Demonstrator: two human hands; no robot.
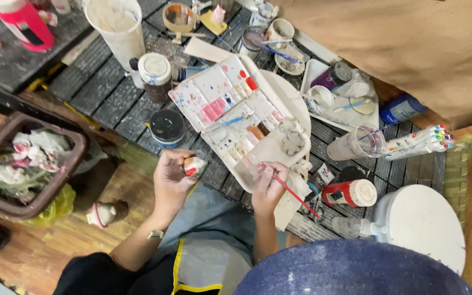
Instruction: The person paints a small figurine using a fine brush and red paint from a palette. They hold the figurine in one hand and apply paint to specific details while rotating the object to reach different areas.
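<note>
Nearest the camera, a dark blue speckled bowl rim (350, 270) fills the lower edge, beside a white round board (427, 224). On the slatted bench (105, 90) lie a red bottle with a white cap (350, 193), a dark-lidded jar (167, 127), a white-lidded jar (154, 74) and a paint-stained white palette (230, 106). The left hand (171, 177) is curled tight around a small white figurine with a red patch (194, 165). The right hand (270, 186) pinches a red-handled brush (296, 195), resting at the palette's near edge.

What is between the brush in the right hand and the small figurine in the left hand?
Nothing visible. The right hand holds the red brush beside the palette; the left hand holds the figurine, with only open space between them.
</note>
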